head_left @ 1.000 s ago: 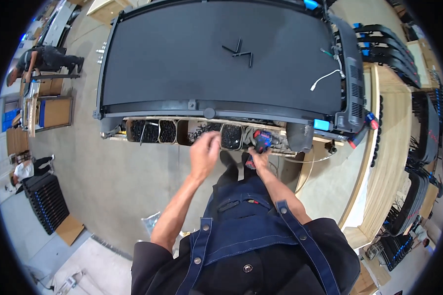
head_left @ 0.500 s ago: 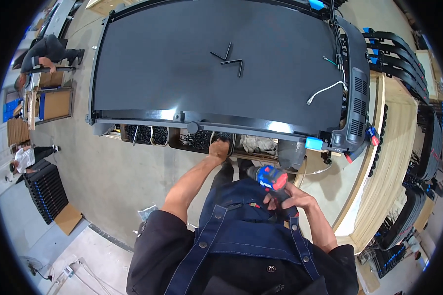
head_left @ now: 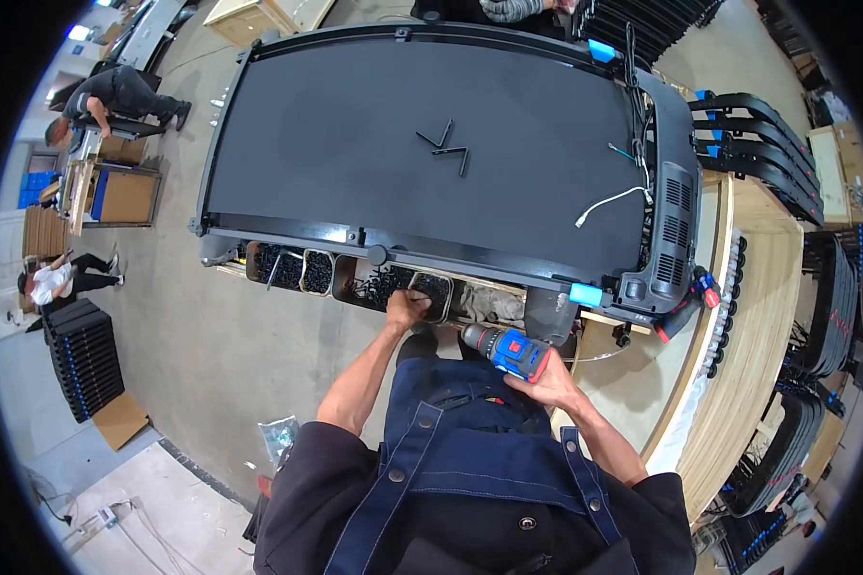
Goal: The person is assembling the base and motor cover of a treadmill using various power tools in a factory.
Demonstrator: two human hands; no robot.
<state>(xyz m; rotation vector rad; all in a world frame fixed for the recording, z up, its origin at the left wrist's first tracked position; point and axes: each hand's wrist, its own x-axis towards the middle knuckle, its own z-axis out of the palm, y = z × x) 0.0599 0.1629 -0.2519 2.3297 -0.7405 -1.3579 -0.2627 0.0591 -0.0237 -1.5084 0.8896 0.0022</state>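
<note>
Left hand [head_left: 408, 310] reaching into a small screw bin [head_left: 431, 287] under the near treadmill [head_left: 431, 144] edge, fingers' grip unclear, right hand [head_left: 545, 383] clamped on a blue cordless drill [head_left: 508, 347]

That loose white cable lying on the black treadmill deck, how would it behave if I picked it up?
The white cable lies in a loose curve, so it is probably floppy and would droop. It looks thin, likely light. One end runs toward the motor cover, so it may be tethered.
</note>
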